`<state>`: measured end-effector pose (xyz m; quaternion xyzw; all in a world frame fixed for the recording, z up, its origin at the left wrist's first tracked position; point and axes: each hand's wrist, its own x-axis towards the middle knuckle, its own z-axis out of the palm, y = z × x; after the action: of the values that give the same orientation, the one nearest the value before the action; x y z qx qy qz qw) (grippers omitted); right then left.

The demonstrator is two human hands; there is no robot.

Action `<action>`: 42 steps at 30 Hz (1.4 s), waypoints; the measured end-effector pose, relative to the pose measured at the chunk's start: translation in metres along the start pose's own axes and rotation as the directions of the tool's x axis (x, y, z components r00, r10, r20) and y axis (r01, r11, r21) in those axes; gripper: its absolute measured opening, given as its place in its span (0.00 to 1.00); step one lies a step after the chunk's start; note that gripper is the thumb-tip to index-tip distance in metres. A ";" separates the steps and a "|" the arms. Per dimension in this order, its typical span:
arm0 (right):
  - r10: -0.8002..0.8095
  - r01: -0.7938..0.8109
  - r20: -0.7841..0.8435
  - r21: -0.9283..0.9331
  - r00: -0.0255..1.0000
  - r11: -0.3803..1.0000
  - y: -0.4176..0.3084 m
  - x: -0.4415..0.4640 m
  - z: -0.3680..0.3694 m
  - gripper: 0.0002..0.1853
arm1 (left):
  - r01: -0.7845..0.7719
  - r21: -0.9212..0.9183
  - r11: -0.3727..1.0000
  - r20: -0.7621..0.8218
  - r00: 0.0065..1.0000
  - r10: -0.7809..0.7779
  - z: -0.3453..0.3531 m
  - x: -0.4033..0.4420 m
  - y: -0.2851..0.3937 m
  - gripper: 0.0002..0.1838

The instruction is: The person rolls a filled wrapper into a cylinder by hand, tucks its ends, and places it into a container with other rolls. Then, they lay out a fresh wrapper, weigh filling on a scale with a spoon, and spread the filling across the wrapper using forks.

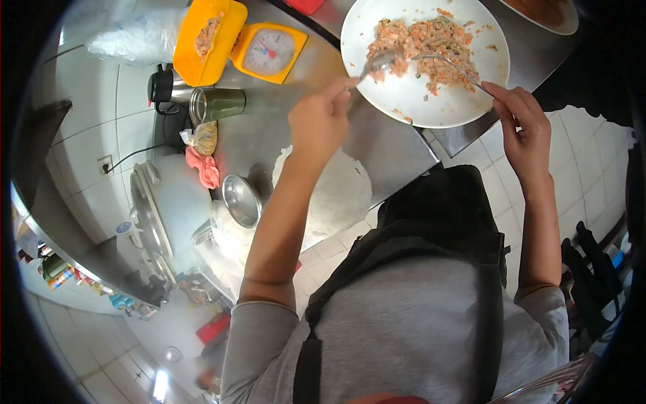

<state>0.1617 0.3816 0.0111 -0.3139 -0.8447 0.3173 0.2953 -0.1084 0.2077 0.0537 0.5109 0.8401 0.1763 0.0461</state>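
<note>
A big white bowl [424, 111] holds a chopped, pinkish-orange mixture [437, 47] with green bits. My left hand [319, 121] is closed around the handle of a metal spoon [385, 60], whose blurred head is over the mixture at the bowl's left side. With my right hand [523, 124] I pinch the thin handle of a second spoon [464, 73] at the right rim. Its tip meets the mixture close to the first spoon, and its head is hard to make out. Some mixture clings near the left spoon's head.
Left of the bowl stand an orange dial scale [270, 50] and a yellow tray [195, 50] with some mixture. Nearby are a metal cup [225, 106], a pink cloth [204, 167], a steel bowl [241, 200] and a white dough-like sheet [340, 188]. Another dish [548, 13] sits top right.
</note>
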 end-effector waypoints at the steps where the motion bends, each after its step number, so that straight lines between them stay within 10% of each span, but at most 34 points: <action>1: -0.012 0.012 -0.015 -0.006 1.000 1.000 0.000 0.001 0.001 0.18 | 0.181 -0.092 0.979 0.163 0.973 -0.164 -0.008 0.000 0.003 0.16; 5: -0.038 0.035 -0.062 -0.057 0.997 0.998 0.004 0.004 0.001 0.16 | 0.162 0.125 0.979 0.151 0.972 -0.180 -0.035 0.006 0.024 0.14; 7: -0.035 0.032 -0.040 -0.085 0.999 0.996 0.003 0.008 -0.001 0.16 | -0.171 0.097 0.980 -0.114 0.977 0.182 -0.027 0.016 0.024 0.15; 10: -0.076 0.073 -0.019 -0.148 0.997 0.986 0.003 0.011 -0.003 0.15 | -0.271 0.220 0.937 -0.078 0.953 0.294 -0.006 0.017 0.017 0.16; 19: -0.015 0.017 0.036 -0.056 0.999 0.998 -0.008 0.015 -0.010 0.14 | -0.327 0.043 0.944 0.128 0.939 0.319 -0.048 0.000 0.015 0.22; 22: 0.041 -0.042 0.010 0.082 0.999 0.996 -0.011 0.015 -0.002 0.14 | -0.382 0.106 0.918 -0.060 0.919 0.390 -0.043 0.011 0.003 0.20; 32: -0.033 0.017 0.346 0.051 0.938 0.999 -0.011 0.010 -0.030 0.10 | -0.149 -0.002 0.989 0.164 0.975 0.148 -0.044 0.009 0.000 0.14; 42: -0.056 0.048 0.298 0.036 0.953 0.998 -0.001 0.002 -0.004 0.09 | 0.076 -0.169 0.983 0.350 0.937 -0.012 -0.027 -0.003 0.003 0.14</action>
<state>0.1624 0.3840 0.0151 -0.2357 -0.8830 0.3653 0.1771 -0.1111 0.1999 0.0798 0.5088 0.8107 0.1575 0.2433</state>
